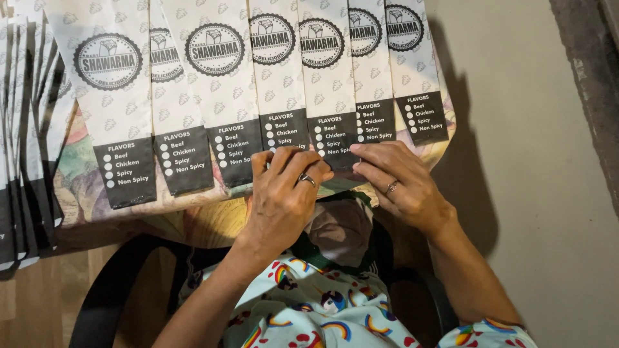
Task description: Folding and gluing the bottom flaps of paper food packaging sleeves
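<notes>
On the counter [193,222], I see a fanned row of white paper sleeves [219,96] with black ends. My left hand [284,193] and right hand [403,183] pinch one sleeve's bottom edge. More sleeves [22,129] wait stacked at the left. The floor [535,161] is plain grey.

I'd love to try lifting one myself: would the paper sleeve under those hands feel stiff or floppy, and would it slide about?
Probably floppy and light: the paper sleeve is a long, thin, flat strip. It likely slides easily, since the sleeves lie overlapped like fanned cards. It may crease where the left hand and right hand press its lower end.
</notes>
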